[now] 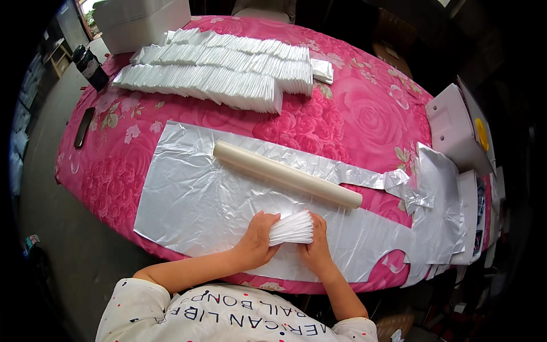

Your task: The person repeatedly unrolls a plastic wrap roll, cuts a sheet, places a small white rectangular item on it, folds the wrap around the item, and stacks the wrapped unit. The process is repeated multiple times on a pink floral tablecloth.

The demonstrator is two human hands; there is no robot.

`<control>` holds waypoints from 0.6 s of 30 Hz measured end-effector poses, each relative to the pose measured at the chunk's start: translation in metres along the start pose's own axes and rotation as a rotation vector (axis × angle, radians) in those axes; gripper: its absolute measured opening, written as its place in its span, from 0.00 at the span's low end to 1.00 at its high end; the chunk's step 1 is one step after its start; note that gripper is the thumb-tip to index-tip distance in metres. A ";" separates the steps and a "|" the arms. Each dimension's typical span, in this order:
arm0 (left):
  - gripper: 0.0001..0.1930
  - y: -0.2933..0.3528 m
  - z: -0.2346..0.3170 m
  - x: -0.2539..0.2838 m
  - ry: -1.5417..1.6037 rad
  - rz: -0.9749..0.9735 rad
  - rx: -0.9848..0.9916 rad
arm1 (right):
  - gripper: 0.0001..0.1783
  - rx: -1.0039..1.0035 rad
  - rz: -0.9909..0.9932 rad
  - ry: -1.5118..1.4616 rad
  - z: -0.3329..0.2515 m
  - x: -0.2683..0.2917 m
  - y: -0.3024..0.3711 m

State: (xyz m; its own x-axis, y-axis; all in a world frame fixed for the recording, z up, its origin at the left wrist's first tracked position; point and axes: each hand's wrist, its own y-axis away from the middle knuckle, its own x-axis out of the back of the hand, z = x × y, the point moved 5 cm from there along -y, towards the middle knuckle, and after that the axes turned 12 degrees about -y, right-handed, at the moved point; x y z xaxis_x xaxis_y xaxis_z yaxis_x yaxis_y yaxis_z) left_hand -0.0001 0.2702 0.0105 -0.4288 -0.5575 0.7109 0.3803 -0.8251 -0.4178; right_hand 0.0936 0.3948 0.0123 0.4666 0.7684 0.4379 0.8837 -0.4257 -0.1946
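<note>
Between my two hands is a small fanned stack of folded white plastic sheets (292,229). My left hand (257,238) grips its left side, and my right hand (317,244) grips its right side. Under them a large silvery-white plastic sheet (182,188) lies spread on the table, with a strap-like strip along its far right and a curved cutout near the front. A cream-coloured tube (285,174) rests slantwise across the sheet, just beyond my hands.
Long rows of folded white packets (211,82) fill the far left of the pink floral tablecloth (370,114). Behind them stands a white box (139,25), with a dark bottle (90,67) and a phone (85,127) nearby. Loose plastic sheets (439,199) and a white container (458,128) crowd the right edge.
</note>
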 end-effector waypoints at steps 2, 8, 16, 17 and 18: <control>0.37 -0.017 -0.002 0.003 0.030 0.043 -0.056 | 0.34 0.047 0.002 0.048 -0.010 0.012 -0.012; 0.39 -0.112 -0.018 0.009 0.115 0.117 0.095 | 0.29 0.167 0.004 0.011 -0.009 0.060 -0.123; 0.45 -0.203 -0.110 -0.034 0.342 0.090 0.712 | 0.23 0.032 -0.195 -0.245 0.070 0.035 -0.293; 0.45 -0.209 -0.110 -0.035 0.399 0.078 0.770 | 0.23 0.005 -0.111 -0.227 0.084 0.036 -0.294; 0.46 -0.210 -0.113 -0.035 0.453 0.069 0.838 | 0.24 -0.024 -0.036 -0.214 0.095 0.031 -0.297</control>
State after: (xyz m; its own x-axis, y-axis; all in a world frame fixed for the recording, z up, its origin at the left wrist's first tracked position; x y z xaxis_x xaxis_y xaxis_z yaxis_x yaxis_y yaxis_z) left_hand -0.1576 0.4524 0.0088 -0.5930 -0.7302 0.3394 0.8046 -0.5534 0.2152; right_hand -0.1505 0.5904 0.0002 0.4343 0.8660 0.2478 0.9000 -0.4056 -0.1599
